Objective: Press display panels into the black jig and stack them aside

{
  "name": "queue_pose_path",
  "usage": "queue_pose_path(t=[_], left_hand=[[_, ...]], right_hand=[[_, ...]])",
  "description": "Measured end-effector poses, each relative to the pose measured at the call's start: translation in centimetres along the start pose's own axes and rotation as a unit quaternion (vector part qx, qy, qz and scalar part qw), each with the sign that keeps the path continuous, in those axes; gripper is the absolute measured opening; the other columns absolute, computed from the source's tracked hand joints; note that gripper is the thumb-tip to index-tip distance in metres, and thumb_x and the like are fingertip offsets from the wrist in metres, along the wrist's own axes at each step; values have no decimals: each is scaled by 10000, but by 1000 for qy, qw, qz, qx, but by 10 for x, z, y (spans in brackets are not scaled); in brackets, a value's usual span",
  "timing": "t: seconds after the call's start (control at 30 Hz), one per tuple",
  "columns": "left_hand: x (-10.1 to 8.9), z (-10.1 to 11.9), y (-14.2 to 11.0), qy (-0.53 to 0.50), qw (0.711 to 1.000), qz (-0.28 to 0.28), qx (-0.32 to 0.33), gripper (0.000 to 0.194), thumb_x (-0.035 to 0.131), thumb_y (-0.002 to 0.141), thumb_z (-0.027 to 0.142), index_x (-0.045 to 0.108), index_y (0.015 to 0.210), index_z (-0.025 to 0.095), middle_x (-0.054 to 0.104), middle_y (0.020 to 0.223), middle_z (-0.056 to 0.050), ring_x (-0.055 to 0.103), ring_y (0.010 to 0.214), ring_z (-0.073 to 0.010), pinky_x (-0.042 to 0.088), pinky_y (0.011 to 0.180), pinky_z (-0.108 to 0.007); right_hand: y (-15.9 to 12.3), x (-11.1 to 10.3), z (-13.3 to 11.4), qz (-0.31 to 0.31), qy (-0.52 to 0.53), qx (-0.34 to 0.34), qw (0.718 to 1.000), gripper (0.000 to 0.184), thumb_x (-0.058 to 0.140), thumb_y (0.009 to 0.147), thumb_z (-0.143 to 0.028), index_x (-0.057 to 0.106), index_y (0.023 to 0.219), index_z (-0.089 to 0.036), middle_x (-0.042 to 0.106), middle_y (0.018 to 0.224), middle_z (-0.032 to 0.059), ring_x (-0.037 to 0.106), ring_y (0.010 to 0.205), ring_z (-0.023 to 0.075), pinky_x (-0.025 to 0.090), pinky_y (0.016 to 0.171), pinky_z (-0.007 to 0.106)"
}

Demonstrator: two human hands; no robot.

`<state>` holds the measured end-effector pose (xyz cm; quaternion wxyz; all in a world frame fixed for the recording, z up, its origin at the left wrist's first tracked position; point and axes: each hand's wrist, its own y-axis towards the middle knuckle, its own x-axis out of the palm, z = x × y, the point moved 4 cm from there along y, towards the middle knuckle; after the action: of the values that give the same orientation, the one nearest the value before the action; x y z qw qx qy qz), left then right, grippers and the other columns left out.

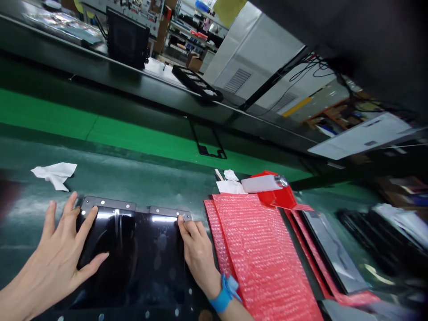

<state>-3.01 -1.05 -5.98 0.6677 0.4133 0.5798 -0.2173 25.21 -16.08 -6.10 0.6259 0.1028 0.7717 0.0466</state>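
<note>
A glossy black screen panel (157, 258) lies on the green work surface, smudged and reflecting light. Two dark grey strips with light round dots (115, 204) run along its far edge. My left hand (63, 249) is spread over the panel's left side, fingers apart, with the index fingertip near the left strip. At the far right corner, my right hand (197, 249) has its fingers curled together, their tips touching the edge by the right strip (169, 211). Whatever it may pinch there is hidden. A blue band (224, 292) circles the right wrist.
Pink bubble-wrap sheets (261, 254) lie right of the panel, with a white bottle (262, 183) on red material behind them. Another wrapped screen (334, 249) rests farther right. Crumpled white paper (56, 174) is at left. A thin black frame (210, 145) lies on the green strip.
</note>
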Motion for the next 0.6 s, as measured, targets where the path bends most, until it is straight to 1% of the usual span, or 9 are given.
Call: queue_pose_path(t=[0.1, 0.2, 0.3, 0.37, 0.4, 0.43, 0.47, 0.53, 0.6], left_hand=[[0, 1, 3, -2, 1000, -7, -17, 954, 428, 843, 716, 305, 1505, 40, 498, 1307, -328, 179, 1476, -471, 167, 1122, -728], [0, 1, 4, -7, 999, -7, -36, 890, 403, 890, 673, 279, 1525, 61, 469, 1360, -322, 209, 1474, -451, 127, 1131, -729], [1, -2, -3, -31, 998, -12, -48, 795, 406, 937, 595, 246, 1550, 115, 393, 1461, -294, 219, 1476, -434, 127, 1139, -717], [1, -6, -14, -66, 996, -36, -44, 762, 417, 949, 557, 208, 1569, 168, 314, 1541, -248, 195, 1487, -423, 171, 1144, -697], [0, -8, -21, -88, 994, -56, -36, 761, 427, 946, 550, 189, 1576, 196, 253, 1584, -219, 176, 1491, -425, 205, 1141, -687], [0, -11, -29, -110, 990, -80, -24, 771, 445, 938, 549, 172, 1581, 224, 182, 1621, -186, 156, 1493, -433, 239, 1133, -682], [0, -15, -38, -132, 986, -103, -9, 786, 468, 923, 554, 164, 1582, 254, 115, 1646, -149, 144, 1491, -446, 265, 1123, -684], [-1, -22, -53, -174, 976, -133, 12, 812, 505, 885, 579, 174, 1577, 315, 45, 1665, -65, 147, 1479, -475, 282, 1108, -706], [-2, -29, -63, -214, 968, -132, 13, 778, 496, 871, 589, 208, 1562, 375, 81, 1660, 21, 185, 1468, -477, 256, 1118, -725]], right_hand=[[0, 1, -5, 28, 23, 23, 999, 480, 314, 994, -55, 473, 1435, -157, 560, 915, 81, 493, 831, 234, 493, 711, 375], [-10, -4, -16, 44, 58, 49, 996, 488, 316, 997, -75, 504, 1426, -214, 553, 890, 74, 504, 849, 235, 499, 729, 373], [-31, -13, -28, 23, 135, 65, 988, 501, 321, 992, -88, 551, 1385, -298, 543, 931, 65, 521, 889, 223, 513, 771, 372], [-49, -21, -28, 10, 196, 91, 976, 503, 333, 984, -106, 565, 1365, -341, 530, 1000, 61, 538, 938, 211, 518, 818, 374], [-57, -25, -24, 1, 224, 117, 968, 490, 357, 985, -132, 547, 1381, -349, 520, 1027, 59, 546, 954, 205, 521, 833, 370], [-65, -27, -20, -15, 249, 148, 957, 479, 398, 985, -173, 505, 1419, -346, 512, 1041, 57, 555, 952, 199, 526, 836, 364], [-71, -28, -15, -37, 273, 180, 944, 506, 460, 977, -223, 437, 1471, -334, 508, 1043, 53, 564, 925, 193, 533, 822, 354], [-79, -27, -6, -99, 307, 226, 919, 719, 605, 921, -304, 265, 1554, -304, 514, 1020, 34, 562, 817, 173, 540, 758, 329], [-79, -24, -2, -162, 315, 238, 904, 948, 709, 845, -310, 117, 1585, -290, 531, 982, 8, 547, 734, 158, 525, 697, 307]])
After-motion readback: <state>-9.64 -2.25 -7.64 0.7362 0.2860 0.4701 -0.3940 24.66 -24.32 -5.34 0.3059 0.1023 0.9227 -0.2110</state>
